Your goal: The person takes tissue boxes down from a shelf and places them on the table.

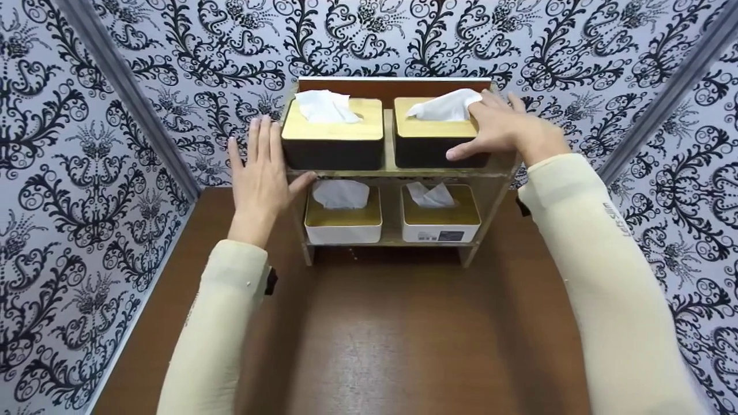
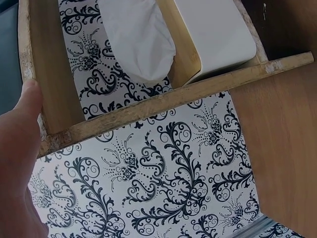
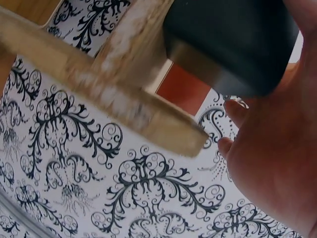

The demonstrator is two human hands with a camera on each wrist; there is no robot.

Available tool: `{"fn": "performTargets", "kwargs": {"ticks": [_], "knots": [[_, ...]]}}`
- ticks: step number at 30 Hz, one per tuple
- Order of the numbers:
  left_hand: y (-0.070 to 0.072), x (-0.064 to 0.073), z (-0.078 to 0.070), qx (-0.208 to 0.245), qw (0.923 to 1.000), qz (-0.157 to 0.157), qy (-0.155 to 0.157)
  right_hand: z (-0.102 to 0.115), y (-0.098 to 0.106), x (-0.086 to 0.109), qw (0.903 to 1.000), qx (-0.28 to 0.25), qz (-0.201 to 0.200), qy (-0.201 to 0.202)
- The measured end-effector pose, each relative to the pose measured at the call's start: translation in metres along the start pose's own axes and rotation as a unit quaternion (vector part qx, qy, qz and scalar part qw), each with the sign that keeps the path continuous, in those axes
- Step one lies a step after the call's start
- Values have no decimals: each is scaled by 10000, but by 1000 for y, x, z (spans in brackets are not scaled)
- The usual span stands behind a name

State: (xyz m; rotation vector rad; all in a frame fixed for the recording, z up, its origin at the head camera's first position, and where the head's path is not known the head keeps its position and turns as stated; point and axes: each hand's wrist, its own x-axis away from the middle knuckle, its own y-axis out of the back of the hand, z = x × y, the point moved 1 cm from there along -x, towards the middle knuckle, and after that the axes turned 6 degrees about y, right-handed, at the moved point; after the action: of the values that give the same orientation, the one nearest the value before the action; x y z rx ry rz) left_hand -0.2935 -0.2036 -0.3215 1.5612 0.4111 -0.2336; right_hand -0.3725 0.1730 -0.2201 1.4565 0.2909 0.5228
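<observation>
Black tissue boxes (image 1: 333,154) hold white tissues (image 1: 326,108).

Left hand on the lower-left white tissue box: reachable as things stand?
Likely yes, from the front: nothing stands before the white tissue box, and the left hand is close by. The upper shelf board covers it from above.

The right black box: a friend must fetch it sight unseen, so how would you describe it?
Find the shelf before the patterned wall. Its upper level holds the left black box and, beside it, the right black box. Only this one has the right hand on it; the lower boxes are white-sided.
</observation>
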Motion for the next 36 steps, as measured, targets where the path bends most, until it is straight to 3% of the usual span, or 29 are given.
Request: {"fn": "performTargets", "kwargs": {"ticks": [10,15,19,22,28,36], "knots": [[0,-1,1,-1,10000,-39,25,3,1,-10,9987,-265,-36,439],[-1,0,0,58,9998,-193,4,1,5,-10,9936,-940,-166,605],[-1,0,1,110,9997,-224,11,1,12,-7,9849,-1668,-250,378],[-2,0,2,160,9996,-239,12,1,17,-6,9797,-1935,-398,343],[-2,0,4,99,9996,-258,49,5,19,-11,9884,-1251,-435,743],[-1,0,1,-16,9999,-161,13,11,16,-15,9949,-733,1,694]]}}
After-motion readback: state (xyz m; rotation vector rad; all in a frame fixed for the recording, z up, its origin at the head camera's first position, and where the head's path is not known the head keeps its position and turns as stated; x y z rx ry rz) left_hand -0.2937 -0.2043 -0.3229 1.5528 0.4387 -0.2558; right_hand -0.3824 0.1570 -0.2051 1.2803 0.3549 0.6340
